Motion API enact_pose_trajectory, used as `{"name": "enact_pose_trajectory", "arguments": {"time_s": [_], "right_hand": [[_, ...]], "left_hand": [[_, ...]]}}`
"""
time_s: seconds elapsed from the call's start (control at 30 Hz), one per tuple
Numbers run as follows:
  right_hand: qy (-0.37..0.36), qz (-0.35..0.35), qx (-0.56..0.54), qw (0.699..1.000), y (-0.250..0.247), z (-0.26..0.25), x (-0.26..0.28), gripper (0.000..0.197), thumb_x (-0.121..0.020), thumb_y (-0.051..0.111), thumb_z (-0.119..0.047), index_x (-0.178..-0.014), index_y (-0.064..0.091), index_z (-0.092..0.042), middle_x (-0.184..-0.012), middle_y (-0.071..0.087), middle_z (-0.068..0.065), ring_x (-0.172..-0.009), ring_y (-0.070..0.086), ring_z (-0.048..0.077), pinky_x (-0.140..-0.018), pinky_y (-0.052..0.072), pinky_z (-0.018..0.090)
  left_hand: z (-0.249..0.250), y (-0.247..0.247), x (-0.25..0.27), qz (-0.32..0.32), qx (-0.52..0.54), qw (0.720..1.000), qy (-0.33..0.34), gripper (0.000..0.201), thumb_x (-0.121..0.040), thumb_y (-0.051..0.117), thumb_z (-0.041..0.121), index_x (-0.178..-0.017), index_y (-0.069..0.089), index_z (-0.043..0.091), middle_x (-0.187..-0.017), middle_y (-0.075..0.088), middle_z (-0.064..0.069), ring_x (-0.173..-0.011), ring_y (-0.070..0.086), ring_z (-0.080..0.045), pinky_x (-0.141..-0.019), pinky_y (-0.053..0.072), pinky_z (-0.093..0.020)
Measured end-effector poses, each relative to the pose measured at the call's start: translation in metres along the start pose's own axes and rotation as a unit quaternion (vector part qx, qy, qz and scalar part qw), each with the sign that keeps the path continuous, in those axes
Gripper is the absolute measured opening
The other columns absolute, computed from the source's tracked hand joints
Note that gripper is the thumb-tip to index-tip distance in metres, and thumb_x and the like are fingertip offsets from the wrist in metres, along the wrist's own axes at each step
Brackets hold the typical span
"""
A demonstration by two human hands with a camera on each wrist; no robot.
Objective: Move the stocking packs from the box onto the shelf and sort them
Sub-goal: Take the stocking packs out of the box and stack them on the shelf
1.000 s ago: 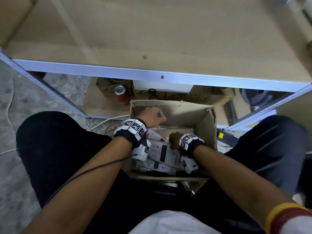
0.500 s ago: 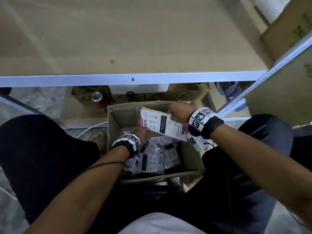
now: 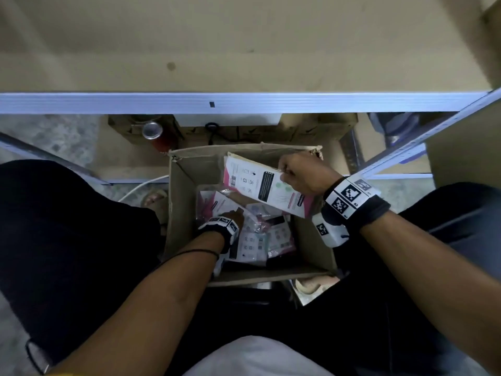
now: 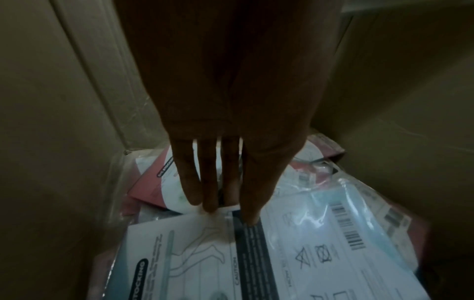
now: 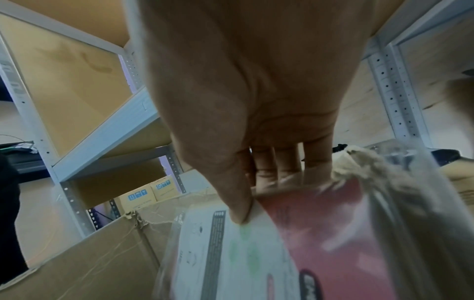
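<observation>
An open cardboard box [image 3: 180, 202] stands on the floor between my knees, with several stocking packs [image 3: 254, 240] piled inside. My right hand [image 3: 301, 175] pinches a white and pink stocking pack [image 3: 260, 185] by its edge and holds it above the box's far right corner; the right wrist view shows the thumb [image 5: 238, 205] on top of this pack [image 5: 231, 253] and the fingers beneath. My left hand [image 3: 233, 214] is down inside the box, its fingers [image 4: 205, 182] straight and touching the edge of a white pack [image 4: 269, 253] lying on the pile. The wooden shelf [image 3: 244, 50] lies just beyond the box.
The shelf's pale metal front rail [image 3: 244, 103] runs across above the box. On the lower level behind the box sit a red can [image 3: 156, 134] and brown cartons [image 3: 311, 128]. A white cable [image 3: 141, 185] lies on the floor at the left. My dark-clothed knees flank the box.
My right hand has lifted a pack out of the box, up and to the right. My left hand has gone from the box's far rim down onto the pile.
</observation>
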State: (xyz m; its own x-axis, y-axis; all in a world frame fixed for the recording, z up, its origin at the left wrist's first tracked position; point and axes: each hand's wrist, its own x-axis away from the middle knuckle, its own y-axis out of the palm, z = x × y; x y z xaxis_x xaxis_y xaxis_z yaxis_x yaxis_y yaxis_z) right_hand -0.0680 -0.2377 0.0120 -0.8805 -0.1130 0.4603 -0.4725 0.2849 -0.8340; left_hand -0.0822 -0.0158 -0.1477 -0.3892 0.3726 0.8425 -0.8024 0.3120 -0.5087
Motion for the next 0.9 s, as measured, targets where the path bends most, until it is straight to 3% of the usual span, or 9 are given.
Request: {"name": "enact_pose_trajectory", "arguments": {"time_s": [0.07, 0.17, 0.23, 0.3, 0.43, 0.57, 0.73, 0.9], "right_hand": [[-0.003, -0.007, -0.002, 1.000, 0.002, 0.000, -0.002, 0.003, -0.095, 0.057, -0.026, -0.093, 0.056, -0.025, -0.105, 0.066, 0.004, -0.089, 0.062, 0.023, -0.073, 0.053, 0.034], [-0.002, -0.011, -0.010, 1.000, 0.001, 0.000, -0.007, 0.007, -0.096, 0.058, -0.027, -0.090, 0.054, -0.027, -0.100, 0.063, 0.000, -0.086, 0.059, 0.021, -0.072, 0.049, 0.032], [-0.005, -0.013, -0.018, 1.000, 0.000, -0.001, -0.010, 0.009, -0.095, 0.058, -0.026, -0.088, 0.053, -0.027, -0.097, 0.063, -0.001, -0.085, 0.058, 0.021, -0.073, 0.048, 0.032], [-0.009, -0.014, -0.019, 1.000, -0.003, -0.003, -0.012, 0.009, -0.095, 0.059, -0.025, -0.087, 0.057, -0.022, -0.095, 0.064, -0.001, -0.086, 0.060, 0.022, -0.077, 0.051, 0.035], [-0.002, -0.018, -0.019, 1.000, -0.012, -0.003, -0.013, 0.007, -0.095, 0.059, -0.026, -0.089, 0.060, -0.022, -0.097, 0.066, 0.002, -0.088, 0.063, 0.026, -0.081, 0.054, 0.037], [0.007, -0.021, -0.022, 1.000, -0.016, -0.003, -0.013, 0.008, -0.095, 0.058, -0.025, -0.088, 0.056, -0.025, -0.097, 0.064, 0.003, -0.090, 0.064, 0.027, -0.080, 0.054, 0.037], [0.003, -0.008, -0.012, 1.000, -0.014, -0.004, -0.013, 0.004, -0.095, 0.058, -0.024, -0.092, 0.057, -0.023, -0.104, 0.066, 0.006, -0.088, 0.065, 0.029, -0.074, 0.055, 0.037], [-0.009, -0.003, -0.005, 1.000, -0.012, -0.006, -0.019, 0.006, -0.095, 0.059, -0.024, -0.089, 0.058, -0.022, -0.103, 0.067, 0.006, -0.088, 0.065, 0.028, -0.069, 0.051, 0.034]], "left_hand": [[-0.002, 0.003, -0.004, 0.005, -0.004, 1.000, 0.015, 0.101, -0.091, 0.066, 0.006, -0.159, -0.009, 0.010, -0.164, 0.018, -0.019, -0.149, 0.026, -0.038, -0.118, 0.031, -0.049], [-0.009, 0.004, -0.007, 0.011, -0.001, 1.000, -0.001, 0.074, -0.105, 0.046, 0.023, -0.160, -0.003, 0.017, -0.168, 0.002, -0.013, -0.155, 0.006, -0.033, -0.124, 0.018, -0.051], [-0.016, 0.006, -0.009, 0.026, -0.011, 0.999, -0.034, 0.073, -0.101, 0.052, 0.020, -0.160, 0.010, 0.013, -0.168, -0.001, -0.009, -0.156, -0.001, -0.031, -0.123, 0.017, -0.057], [-0.021, 0.003, -0.011, 0.044, -0.029, 0.998, -0.037, 0.076, -0.091, 0.063, 0.008, -0.155, 0.023, 0.004, -0.166, 0.012, -0.015, -0.155, 0.007, -0.033, -0.121, 0.024, -0.057], [-0.017, -0.022, -0.024, 0.088, -0.013, 0.996, -0.002, 0.042, -0.097, 0.050, 0.011, -0.139, 0.053, 0.007, -0.147, 0.049, -0.020, -0.135, 0.048, -0.037, -0.113, 0.040, -0.047], [-0.010, -0.038, -0.036, 0.197, 0.014, 0.980, 0.023, 0.043, -0.100, 0.047, 0.010, -0.143, 0.051, 0.008, -0.150, 0.048, -0.017, -0.137, 0.046, -0.033, -0.114, 0.036, -0.042], [-0.013, -0.033, -0.041, 0.147, 0.004, 0.989, 0.006, 0.037, -0.096, 0.054, 0.009, -0.133, 0.059, 0.005, -0.142, 0.056, -0.019, -0.131, 0.052, -0.035, -0.107, 0.043, -0.043], [-0.015, -0.027, -0.041, 0.140, -0.001, 0.990, 0.004, 0.031, -0.090, 0.062, 0.008, -0.120, 0.067, 0.011, -0.138, 0.057, -0.016, -0.133, 0.044, -0.036, -0.109, 0.041, -0.047]]}}
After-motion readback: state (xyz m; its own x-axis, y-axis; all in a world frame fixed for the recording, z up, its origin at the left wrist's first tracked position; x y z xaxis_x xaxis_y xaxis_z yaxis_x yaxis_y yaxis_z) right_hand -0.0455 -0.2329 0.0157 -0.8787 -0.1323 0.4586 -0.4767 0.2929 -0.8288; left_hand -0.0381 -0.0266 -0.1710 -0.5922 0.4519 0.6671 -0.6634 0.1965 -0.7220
